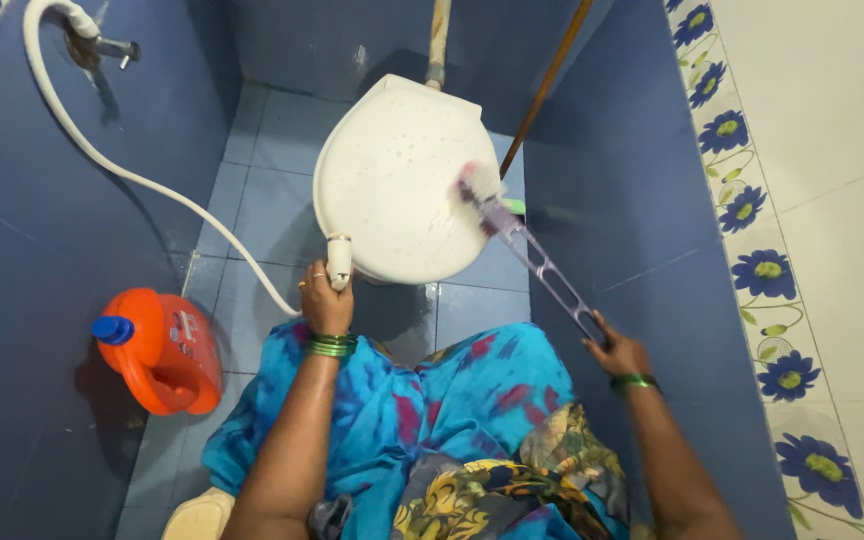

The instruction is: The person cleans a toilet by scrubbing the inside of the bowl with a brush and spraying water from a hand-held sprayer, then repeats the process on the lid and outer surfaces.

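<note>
The right hand [617, 352] is wrapped around the near end of a purple toilet brush [537, 262], whose long axis slants far-left to bristles resting on the closed white toilet lid [392, 180]. The left hand [324, 300] clasps the spray nozzle [339, 260] at the lid's near edge, its white hose [132, 175] trailing far-left.

Pretty tight bathroom corner, closed in by dark blue tiled walls [32, 300] on the left, back and right. The floor [252, 210] is laid with lighter blue-grey tiles, with pale grout lines. Up the right side a border of blue flower tiles [752, 215] is set, with plain cream wall tiles [842, 130] beyond it. Everything is evenly lit; soft shadows are cast on the floor.
</note>
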